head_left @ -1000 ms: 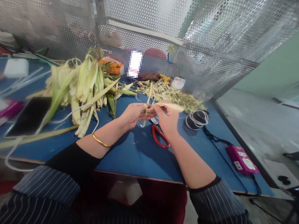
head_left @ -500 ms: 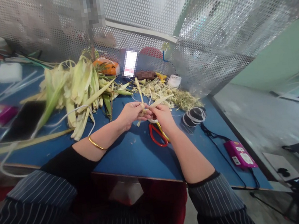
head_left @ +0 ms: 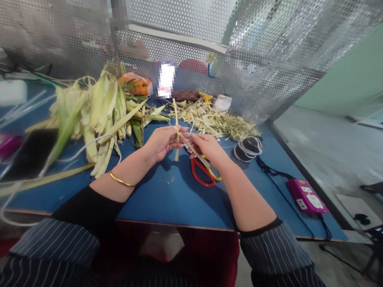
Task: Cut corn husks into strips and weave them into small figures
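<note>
Over the middle of the table, my left hand pinches a pale corn husk strip, which stands up above the fingers and pokes out below them. My right hand meets it fingertip to fingertip, closed on another length of husk strip that slants down towards the palm. Where the strips cross is partly covered by fingers. Under the right hand lies a pair of scissors with one red and one yellow handle loop; the blades are hidden.
Left of my hands is a heap of corn husks, near a dark phone with a white cable. Shredded husk lies behind. To the right are a dark spool with white cord and a purple packet. A perforated metal screen bounds the back.
The strip in my right hand has swung from pointing up and right to slanting down beneath the palm. The left hand's strip now stands more upright, and that hand has opened slightly.
</note>
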`<state>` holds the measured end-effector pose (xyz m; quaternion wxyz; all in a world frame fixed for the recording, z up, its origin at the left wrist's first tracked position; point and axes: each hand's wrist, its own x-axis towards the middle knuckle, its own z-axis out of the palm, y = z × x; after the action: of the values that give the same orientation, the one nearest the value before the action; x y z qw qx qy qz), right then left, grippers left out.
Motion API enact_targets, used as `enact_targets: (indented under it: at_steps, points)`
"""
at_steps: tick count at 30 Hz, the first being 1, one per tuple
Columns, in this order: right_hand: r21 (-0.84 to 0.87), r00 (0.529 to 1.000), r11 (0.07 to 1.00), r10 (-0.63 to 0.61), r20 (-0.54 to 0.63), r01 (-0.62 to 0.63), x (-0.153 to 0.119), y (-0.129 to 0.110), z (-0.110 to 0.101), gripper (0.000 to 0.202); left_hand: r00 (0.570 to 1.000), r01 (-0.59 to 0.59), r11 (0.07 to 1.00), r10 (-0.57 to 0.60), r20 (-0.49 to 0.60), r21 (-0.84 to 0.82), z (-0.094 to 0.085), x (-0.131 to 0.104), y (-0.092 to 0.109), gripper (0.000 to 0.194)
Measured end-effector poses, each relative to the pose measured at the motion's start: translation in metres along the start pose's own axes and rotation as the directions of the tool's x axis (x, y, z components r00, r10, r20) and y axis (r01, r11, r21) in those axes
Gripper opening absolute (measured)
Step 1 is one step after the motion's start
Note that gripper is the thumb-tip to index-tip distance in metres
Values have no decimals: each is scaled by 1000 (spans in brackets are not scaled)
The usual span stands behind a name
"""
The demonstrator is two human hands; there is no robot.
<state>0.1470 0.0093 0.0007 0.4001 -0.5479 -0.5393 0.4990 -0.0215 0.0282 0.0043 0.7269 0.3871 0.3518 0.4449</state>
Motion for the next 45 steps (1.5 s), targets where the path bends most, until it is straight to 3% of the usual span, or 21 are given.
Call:
enact_targets:
  at_steps: [4,6,10,14,16,18,20,22,28,30,33,36,40,45]
  points:
    - [4,980,982,-188,71,188,-6,-10,-8,20,993,-67,989,79,-92,131,-2,1,5,14]
    - [75,966,974,-223,131,215,-9,-14,-11,23,993,-52,980,72,-98,190,0,0,7,14]
    - [153,942,968,-229,243,196,-11,-13,-13,20,998,-39,960,52,-37,278,4,-4,6,18]
    - [5,917,937,-342,206,348,-10,-10,-10,16,999,-24,934,5,54,357,8,-9,4,25]
    - [-161,876,870,-428,224,466,-10,-10,-9,14,997,-5,933,-21,68,361,7,-9,2,23]
    - [-293,804,749,-544,241,595,-10,-11,-8,8,998,32,955,-48,48,294,5,-7,1,20]
    - [-384,726,626,-649,226,679,-9,-11,-9,14,996,79,977,-84,18,198,2,-4,1,16]
    - [-475,678,532,-703,213,701,-9,-11,-11,22,992,124,986,-124,-10,114,-1,0,2,15]
    - [-648,612,298,-718,331,700,-9,-8,-9,20,986,162,986,-161,-37,33,-3,3,4,20]
    - [-648,609,284,-710,354,707,-10,-8,-8,20,992,119,989,-116,-40,86,-1,1,3,17]
    - [-607,626,375,-731,271,701,-9,-7,-7,18,998,58,971,-53,-29,230,3,-4,3,15]
    - [-574,626,448,-765,151,685,-8,-7,-9,14,992,31,933,-72,100,359,6,-8,4,18]
    - [-607,628,407,-751,203,683,-7,-9,-9,13,962,22,906,-135,239,422,4,-11,3,25]
    - [-784,673,261,-696,251,563,-7,-9,-7,16,958,62,905,-172,229,421,3,-10,5,19]
